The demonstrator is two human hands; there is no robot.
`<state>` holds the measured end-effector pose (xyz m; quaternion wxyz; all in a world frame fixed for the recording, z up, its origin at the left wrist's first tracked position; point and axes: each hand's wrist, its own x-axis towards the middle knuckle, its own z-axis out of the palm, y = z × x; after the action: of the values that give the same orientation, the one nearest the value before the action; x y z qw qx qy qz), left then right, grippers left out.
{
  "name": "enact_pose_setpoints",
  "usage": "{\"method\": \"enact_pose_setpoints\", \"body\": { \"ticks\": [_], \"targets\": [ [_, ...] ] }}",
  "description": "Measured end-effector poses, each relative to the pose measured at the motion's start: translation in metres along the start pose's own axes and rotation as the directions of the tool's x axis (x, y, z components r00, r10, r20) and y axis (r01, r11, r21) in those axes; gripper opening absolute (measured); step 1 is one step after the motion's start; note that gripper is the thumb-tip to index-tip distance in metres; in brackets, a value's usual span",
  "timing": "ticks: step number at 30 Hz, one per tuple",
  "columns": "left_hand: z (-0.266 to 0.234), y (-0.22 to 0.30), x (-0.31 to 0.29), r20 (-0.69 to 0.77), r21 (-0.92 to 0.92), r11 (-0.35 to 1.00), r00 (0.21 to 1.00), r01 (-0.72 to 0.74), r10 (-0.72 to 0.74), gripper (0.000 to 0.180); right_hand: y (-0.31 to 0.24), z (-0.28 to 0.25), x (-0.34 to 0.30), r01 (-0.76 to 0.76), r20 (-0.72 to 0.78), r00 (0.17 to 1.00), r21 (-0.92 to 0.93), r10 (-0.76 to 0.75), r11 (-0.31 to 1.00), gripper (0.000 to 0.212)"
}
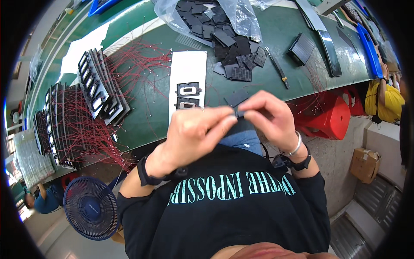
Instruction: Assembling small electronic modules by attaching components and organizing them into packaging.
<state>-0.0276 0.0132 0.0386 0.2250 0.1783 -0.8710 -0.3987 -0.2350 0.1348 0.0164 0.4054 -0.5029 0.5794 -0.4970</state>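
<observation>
Just past the table's near edge, my left hand (194,131) and my right hand (271,123) meet with thumbs and index fingers pinched. Between them is a small black plastic plate (238,99), partly hidden by the fingertips. Left of the plate lies a white board (188,64) bearing two black frames with pale rectangular centres: one frame (188,90) shows whole, while my left hand partly covers the nearer frame (186,102). Farther away, a heap of flat black plastic pieces (224,36) spills out of a clear plastic bag (166,15).
Stacked black strips (101,86) with tangled red wires (142,56) cover the table's left side. A tweezer-like tool (278,69) and a ribbed black block (301,48) lie to the right. Beyond the near edge are a red stool (330,116) and a blue fan (90,208).
</observation>
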Motion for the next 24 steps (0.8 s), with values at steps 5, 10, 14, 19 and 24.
{"method": "enact_pose_setpoints", "body": {
  "ticks": [5,10,14,19,24],
  "targets": [
    [0.018,0.001,-0.01,0.159,-0.206,0.964,0.978,0.168,-0.137,0.021,0.01,-0.003,-0.021,0.094,0.166,0.982,0.017,-0.095,0.995,0.023],
    [0.031,-0.015,0.0,0.218,-0.645,0.575,0.843,0.503,-0.492,0.029,0.017,0.008,-0.004,-0.236,0.035,0.97,0.395,0.242,0.888,0.023],
    [0.03,-0.016,0.006,-0.082,-0.191,0.966,0.978,0.172,-0.19,0.034,0.021,0.008,0.002,-0.224,-0.003,0.966,0.484,0.258,0.846,0.023],
    [0.032,-0.027,0.006,-0.144,0.319,0.926,0.955,-0.202,0.257,0.041,0.021,0.009,0.007,-0.287,0.055,0.948,0.574,0.314,0.767,0.024],
    [0.031,-0.032,0.007,-0.157,0.217,0.968,0.975,-0.123,0.159,0.042,0.018,0.006,0.009,-0.324,0.122,0.932,0.702,0.341,0.635,0.026]
  ]
}}
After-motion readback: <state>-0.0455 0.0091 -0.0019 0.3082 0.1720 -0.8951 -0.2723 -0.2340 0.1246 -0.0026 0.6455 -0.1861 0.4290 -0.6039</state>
